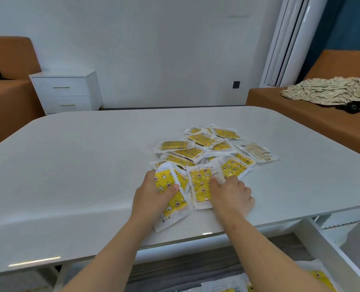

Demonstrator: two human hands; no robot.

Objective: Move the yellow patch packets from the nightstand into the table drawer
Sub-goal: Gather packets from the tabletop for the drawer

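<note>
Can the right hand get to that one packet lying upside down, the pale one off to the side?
Probably yes. The face-down packet lies alone on the bare tabletop, beyond the right hand, with nothing on top of it. The hand would first need to let go of its packet.

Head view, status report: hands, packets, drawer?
Left hand gripping packets; right hand pinching one. Pile remains on table. Drawer open, unobstructed.

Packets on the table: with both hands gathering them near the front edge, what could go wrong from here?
1. The left hand grips a fanned stack that overhangs the table edge; loose ones could slip to the floor rather than into the open drawer.
2. The right hand only pinches one packet, so the overlapping pile behind may scatter.
3. A flipped packet lies apart and could be missed.
</note>
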